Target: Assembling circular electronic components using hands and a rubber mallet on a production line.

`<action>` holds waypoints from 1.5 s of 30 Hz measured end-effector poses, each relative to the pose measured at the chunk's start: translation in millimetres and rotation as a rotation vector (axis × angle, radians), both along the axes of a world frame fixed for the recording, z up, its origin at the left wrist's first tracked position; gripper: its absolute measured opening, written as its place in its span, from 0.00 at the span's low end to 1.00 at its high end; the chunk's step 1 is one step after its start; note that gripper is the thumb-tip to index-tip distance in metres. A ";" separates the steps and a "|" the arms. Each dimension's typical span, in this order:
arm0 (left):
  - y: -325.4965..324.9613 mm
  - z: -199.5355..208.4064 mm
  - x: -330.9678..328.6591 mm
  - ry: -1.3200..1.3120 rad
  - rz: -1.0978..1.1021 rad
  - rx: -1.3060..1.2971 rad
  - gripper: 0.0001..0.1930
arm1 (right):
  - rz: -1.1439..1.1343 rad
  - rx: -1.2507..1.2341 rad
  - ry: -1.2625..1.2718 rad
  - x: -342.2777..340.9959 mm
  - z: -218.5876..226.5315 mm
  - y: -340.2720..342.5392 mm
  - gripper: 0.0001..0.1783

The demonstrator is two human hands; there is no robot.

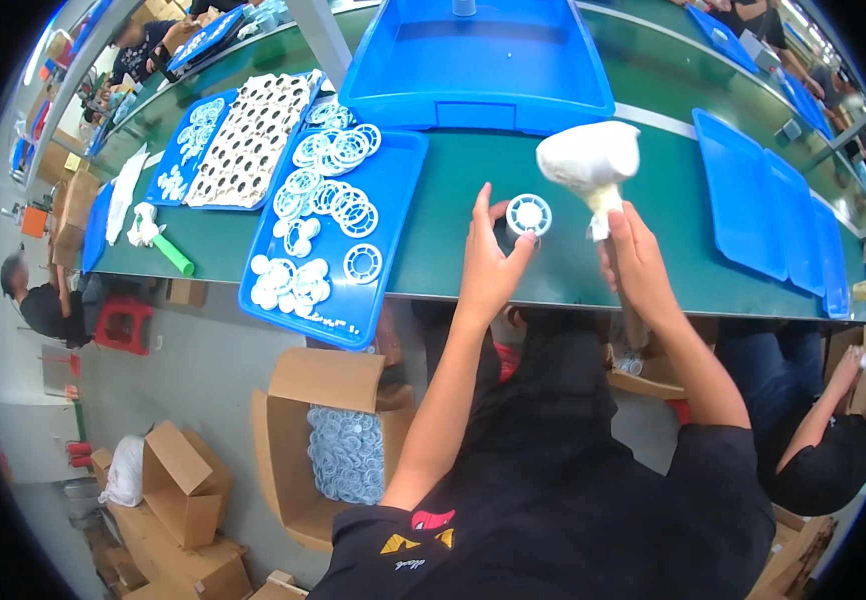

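The left hand (493, 262) is loosely curved, its thumb at the lower rim of a round white wheel (530, 215); I cannot tell how firmly it grips. The right hand (636, 250) is wrapped around the handle of a mallet (591, 158), whose bulky head is covered in white. The wheel is over the bench (453, 180), between its near and far edges; whether it rests there is unclear.

The thumb and fingers sit so close to the wheel that a stray blow could catch them. An off-centre hit might also tip or crack the wheel, and the loose-looking wrapping could slip.

Leftward, a blue tray (398, 200) overhangs the bench's near edge, carrying white rings (358, 215) and a heap of discs (291, 287). A big blue bin (383, 108) stands at the far edge; more trays (753, 210) lie toward the right end.

The black shirt (603, 500) has a colourful print with small pale lettering; no label is readable on the wheel or mallet.
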State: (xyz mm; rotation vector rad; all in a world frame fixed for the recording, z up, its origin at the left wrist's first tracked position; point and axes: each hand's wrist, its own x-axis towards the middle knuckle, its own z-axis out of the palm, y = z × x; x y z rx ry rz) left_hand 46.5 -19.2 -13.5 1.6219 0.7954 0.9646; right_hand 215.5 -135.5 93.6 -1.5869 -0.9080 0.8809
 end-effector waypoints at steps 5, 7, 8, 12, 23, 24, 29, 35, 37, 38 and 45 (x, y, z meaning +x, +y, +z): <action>12.9 -3.7 -6.0 -0.060 -0.084 -0.142 0.44 | 0.134 -0.167 -0.097 10.8 24.8 21.9 0.22; 11.8 2.1 -6.1 0.048 -0.070 0.004 0.45 | 0.135 -0.144 -0.109 9.8 26.5 20.2 0.21; 8.6 5.9 -2.2 -0.038 -0.045 -0.106 0.44 | 0.236 -0.179 -0.213 13.1 25.3 25.9 0.21; -1.6 8.7 -8.6 0.181 0.052 0.195 0.38 | 0.202 -0.079 -0.550 31.7 2.2 38.5 0.19; -4.2 9.3 -11.3 0.168 -0.026 0.237 0.16 | 0.178 0.220 -0.990 -19.0 -59.5 25.7 0.31; -7.4 11.9 -9.7 0.142 0.028 0.284 0.13 | 0.192 0.211 -0.957 -19.1 -58.4 28.5 0.32; -5.2 18.4 -13.0 0.203 0.013 0.321 0.09 | -0.077 0.311 -0.936 25.8 -28.4 14.9 0.33; -12.0 21.1 -4.0 0.238 0.015 0.345 0.08 | -0.800 0.097 -1.127 210.4 -52.2 -35.7 0.32; -10.7 18.0 -4.2 0.235 -0.003 0.355 0.08 | -0.797 -0.137 -1.218 238.1 -78.7 -57.6 0.33; -10.1 17.7 -5.4 0.232 0.009 0.361 0.08 | -0.702 -0.396 -1.152 240.9 -83.7 -62.5 0.34; -4.6 14.0 -12.7 0.276 0.021 0.421 0.09 | -0.589 0.247 -1.228 155.0 -14.0 28.4 0.17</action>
